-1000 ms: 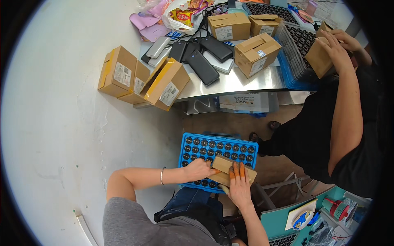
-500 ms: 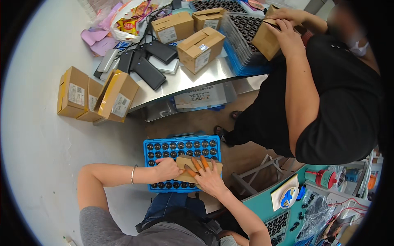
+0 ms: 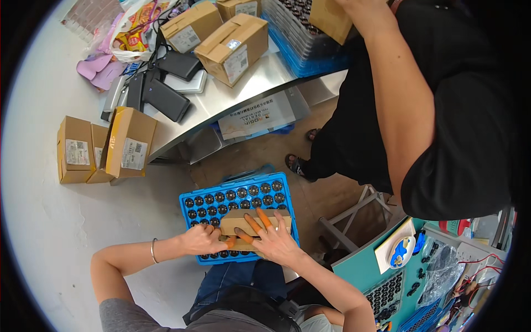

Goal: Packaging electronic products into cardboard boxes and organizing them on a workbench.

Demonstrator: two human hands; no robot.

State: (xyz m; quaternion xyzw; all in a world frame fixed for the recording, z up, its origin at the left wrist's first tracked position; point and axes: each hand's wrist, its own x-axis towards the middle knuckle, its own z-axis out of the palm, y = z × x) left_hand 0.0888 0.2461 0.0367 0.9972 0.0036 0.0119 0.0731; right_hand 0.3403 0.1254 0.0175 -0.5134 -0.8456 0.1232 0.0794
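A small brown cardboard box (image 3: 276,217) lies on a blue tray (image 3: 238,191) filled with several round black parts, which rests on my lap. My left hand (image 3: 203,239), with a thin bracelet at the wrist, grips the box's left end. My right hand (image 3: 272,238), wearing orange finger covers, lies spread over the box's top and front. Both forearms come in from the lower edge.
A person in a black shirt (image 3: 442,110) stands at the right, holding a cardboard box (image 3: 332,19) over a metal table (image 3: 243,88). The table carries cardboard boxes (image 3: 235,44), dark flat devices (image 3: 166,99) and blue trays (image 3: 310,55). More boxes (image 3: 130,141) sit on the floor. A teal bench (image 3: 381,276) is at lower right.
The view has shifted, so the table and floor boxes sit higher and further left. Both hands stay on the small box over the blue tray, the right fingers now spread wider.
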